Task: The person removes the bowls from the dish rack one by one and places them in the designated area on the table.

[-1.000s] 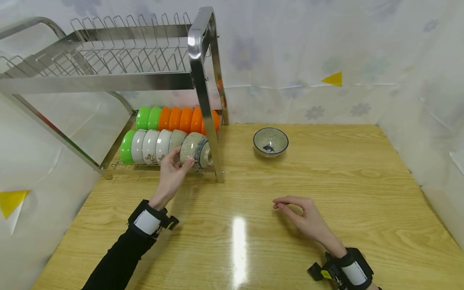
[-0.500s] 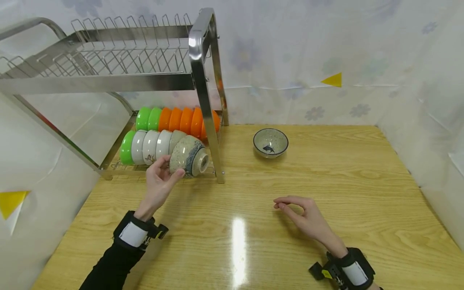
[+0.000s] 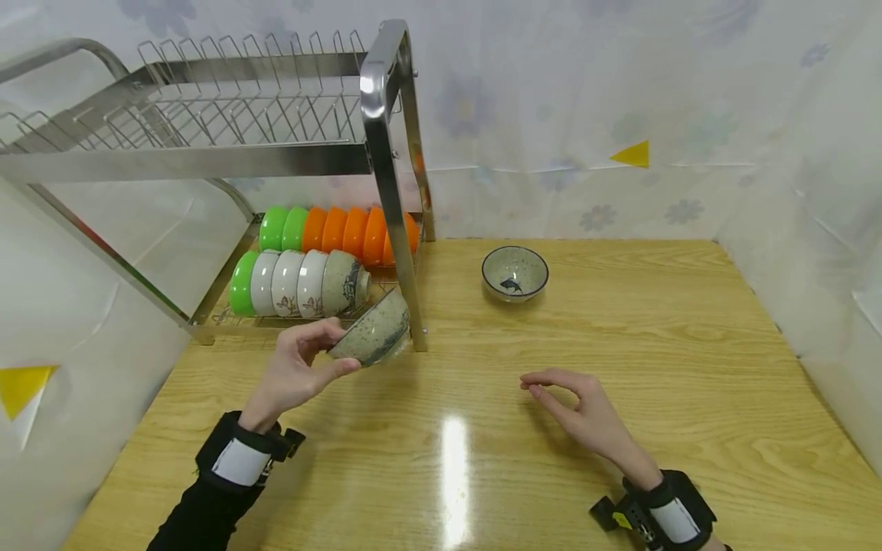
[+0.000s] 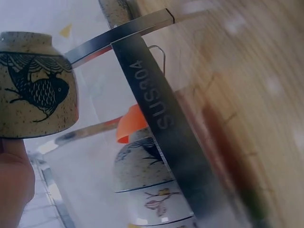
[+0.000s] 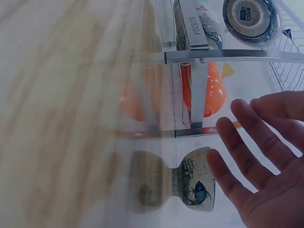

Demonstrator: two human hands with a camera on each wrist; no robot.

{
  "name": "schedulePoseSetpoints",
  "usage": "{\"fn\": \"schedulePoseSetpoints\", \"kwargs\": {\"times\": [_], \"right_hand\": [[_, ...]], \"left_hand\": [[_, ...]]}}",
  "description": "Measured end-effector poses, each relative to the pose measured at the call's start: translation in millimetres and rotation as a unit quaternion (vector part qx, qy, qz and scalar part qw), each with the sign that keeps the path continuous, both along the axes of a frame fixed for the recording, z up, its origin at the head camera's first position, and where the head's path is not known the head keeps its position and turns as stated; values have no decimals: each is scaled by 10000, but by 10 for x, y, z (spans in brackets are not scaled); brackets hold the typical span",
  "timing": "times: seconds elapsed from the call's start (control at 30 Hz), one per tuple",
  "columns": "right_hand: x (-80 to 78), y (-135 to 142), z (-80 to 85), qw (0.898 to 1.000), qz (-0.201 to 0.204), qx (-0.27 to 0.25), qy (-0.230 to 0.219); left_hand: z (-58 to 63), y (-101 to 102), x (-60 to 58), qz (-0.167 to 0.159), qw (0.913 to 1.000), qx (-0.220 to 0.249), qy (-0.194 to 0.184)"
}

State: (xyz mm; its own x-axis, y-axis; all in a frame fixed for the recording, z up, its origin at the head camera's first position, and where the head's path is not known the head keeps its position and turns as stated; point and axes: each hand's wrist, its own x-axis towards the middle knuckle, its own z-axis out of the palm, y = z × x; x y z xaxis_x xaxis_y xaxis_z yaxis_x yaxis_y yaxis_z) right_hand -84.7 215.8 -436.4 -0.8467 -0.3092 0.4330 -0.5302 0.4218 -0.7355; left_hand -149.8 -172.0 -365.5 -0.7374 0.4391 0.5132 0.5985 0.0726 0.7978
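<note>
My left hand (image 3: pixel 299 375) pinches the rim of a speckled grey-beige bowl (image 3: pixel 375 333), thumb on the near side. The bowl is tilted, its foot toward the lower right, in front of the rack's right post. In the left wrist view a dark blue fish and a wave band show on this bowl (image 4: pixel 38 95). My right hand (image 3: pixel 586 413) holds nothing, its fingers loosely bent low above the table. A second speckled bowl (image 3: pixel 515 272) with a fish inside stands upright on the table, farther back from the right hand.
A two-tier steel dish rack (image 3: pixel 186 161) stands at the left. Its lower tier bears a front row of green, white and speckled bowls (image 3: pixel 285 283) and a back row of green and orange bowls (image 3: pixel 334 232). Patterned sheeting (image 3: pixel 551 115) lines the back and sides of the wooden table (image 3: pixel 654 329).
My left hand has drawn the speckled bowl out of the rack's front row, toward me, and tipped it. Another speckled bowl now shows at the row's end. The right hand stays put.
</note>
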Motion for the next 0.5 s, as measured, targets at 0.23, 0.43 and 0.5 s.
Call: {"fn": "schedulePoseSetpoints", "kwargs": {"times": [0.23, 0.43, 0.5], "right_hand": [[-8, -70, 76, 9978, 114, -20, 652], [20, -228, 299, 9929, 328, -158, 1128], [33, -293, 413, 9898, 510, -257, 1304]], "left_hand": [[55, 183, 62, -725, 9905, -854, 801], [97, 398, 82, -1231, 9752, -1160, 1430], [103, 465, 84, -1329, 9695, -1262, 1629]]}}
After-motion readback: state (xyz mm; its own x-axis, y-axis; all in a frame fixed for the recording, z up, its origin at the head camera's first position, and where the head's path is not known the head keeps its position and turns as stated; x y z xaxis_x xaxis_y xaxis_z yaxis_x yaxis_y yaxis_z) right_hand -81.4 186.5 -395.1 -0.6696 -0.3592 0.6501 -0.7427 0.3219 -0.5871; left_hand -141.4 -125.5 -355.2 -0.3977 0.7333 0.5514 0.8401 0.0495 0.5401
